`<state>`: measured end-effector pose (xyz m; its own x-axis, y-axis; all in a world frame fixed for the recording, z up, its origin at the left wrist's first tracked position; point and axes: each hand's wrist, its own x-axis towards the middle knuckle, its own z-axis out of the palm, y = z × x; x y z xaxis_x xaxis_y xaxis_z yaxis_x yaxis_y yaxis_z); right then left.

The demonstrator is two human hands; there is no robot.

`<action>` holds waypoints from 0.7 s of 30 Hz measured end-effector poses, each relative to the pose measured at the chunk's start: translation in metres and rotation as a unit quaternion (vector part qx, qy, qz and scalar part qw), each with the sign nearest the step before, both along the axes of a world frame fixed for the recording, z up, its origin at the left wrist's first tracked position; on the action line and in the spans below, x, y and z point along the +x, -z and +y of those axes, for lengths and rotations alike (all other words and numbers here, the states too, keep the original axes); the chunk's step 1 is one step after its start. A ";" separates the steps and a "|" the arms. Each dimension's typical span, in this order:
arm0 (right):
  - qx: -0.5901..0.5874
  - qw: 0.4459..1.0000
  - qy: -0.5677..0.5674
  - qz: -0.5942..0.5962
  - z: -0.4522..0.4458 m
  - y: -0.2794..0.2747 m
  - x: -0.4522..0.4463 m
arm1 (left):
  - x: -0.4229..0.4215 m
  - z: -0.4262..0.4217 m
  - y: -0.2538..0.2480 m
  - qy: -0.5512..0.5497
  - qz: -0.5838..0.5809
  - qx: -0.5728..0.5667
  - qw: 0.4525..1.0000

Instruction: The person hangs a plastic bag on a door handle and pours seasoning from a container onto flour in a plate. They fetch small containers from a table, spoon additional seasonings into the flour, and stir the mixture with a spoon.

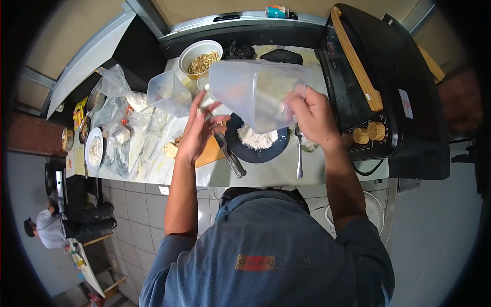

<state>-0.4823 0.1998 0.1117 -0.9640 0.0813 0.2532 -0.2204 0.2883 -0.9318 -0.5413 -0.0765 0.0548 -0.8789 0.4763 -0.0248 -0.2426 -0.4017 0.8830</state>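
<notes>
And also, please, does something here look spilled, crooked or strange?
I see no clear spill: the powder lies on the plate. Two things look slightly odd: the can at the back seems tipped on its side, and the knife lies askew by the board, its handle pointing toward the front of the counter.

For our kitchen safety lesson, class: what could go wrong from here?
The right hand holds a plastic container above the plate; if it slipped, it might scatter the white powder. The knife lies with its handle near the edge of the counter, so a forearm could knock it off.
</notes>
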 end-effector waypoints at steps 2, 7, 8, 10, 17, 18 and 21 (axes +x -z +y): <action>-0.051 0.997 -0.030 -0.049 0.006 0.006 0.008 | 0.000 0.001 0.003 -0.047 0.175 -0.118 0.976; -0.094 0.977 -0.136 -0.132 0.011 0.024 0.009 | 0.015 -0.003 -0.025 -0.119 0.509 -0.455 0.721; -0.088 0.973 -0.150 -0.150 0.006 0.028 0.009 | 0.023 0.001 -0.040 -0.133 0.545 -0.493 0.665; -0.083 0.968 -0.168 -0.169 -0.007 0.035 0.006 | 0.028 -0.001 -0.048 -0.103 0.527 -0.499 0.680; -0.053 0.987 -0.092 -0.119 -0.001 0.047 -0.006 | 0.015 -0.039 -0.031 -0.133 0.519 -0.553 0.638; -0.073 0.989 -0.057 -0.115 0.006 0.054 -0.005 | 0.015 -0.040 -0.032 -0.118 0.523 -0.570 0.623; -0.090 0.990 -0.033 -0.101 0.022 0.071 -0.002 | 0.012 -0.034 -0.027 -0.088 0.540 -0.614 0.570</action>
